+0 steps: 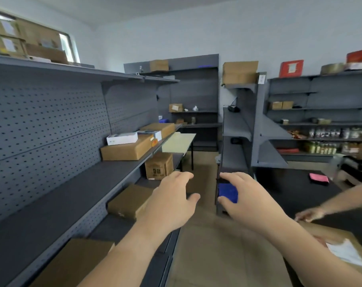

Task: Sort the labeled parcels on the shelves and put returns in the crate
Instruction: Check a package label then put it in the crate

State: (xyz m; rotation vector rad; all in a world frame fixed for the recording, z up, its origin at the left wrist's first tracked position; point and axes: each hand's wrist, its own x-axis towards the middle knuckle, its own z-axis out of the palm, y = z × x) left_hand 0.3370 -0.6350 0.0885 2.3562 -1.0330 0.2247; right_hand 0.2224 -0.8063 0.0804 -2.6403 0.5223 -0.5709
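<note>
Between shelves (pixel 72 183), left hand (pixel 171 201) fingers relaxed; right hand (pixel 248 197) fingers flank blue box (pixel 227 192) (grip unclear).

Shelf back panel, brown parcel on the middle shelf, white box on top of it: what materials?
Shelf back panel: likely painted sheet metal, matte grey, going by the regular grid of punched holes. Brown parcel: cardboard, matte, with plain brown faces and crisp box edges. White box: probably smooth coated card, but too blurred to be sure.
</note>
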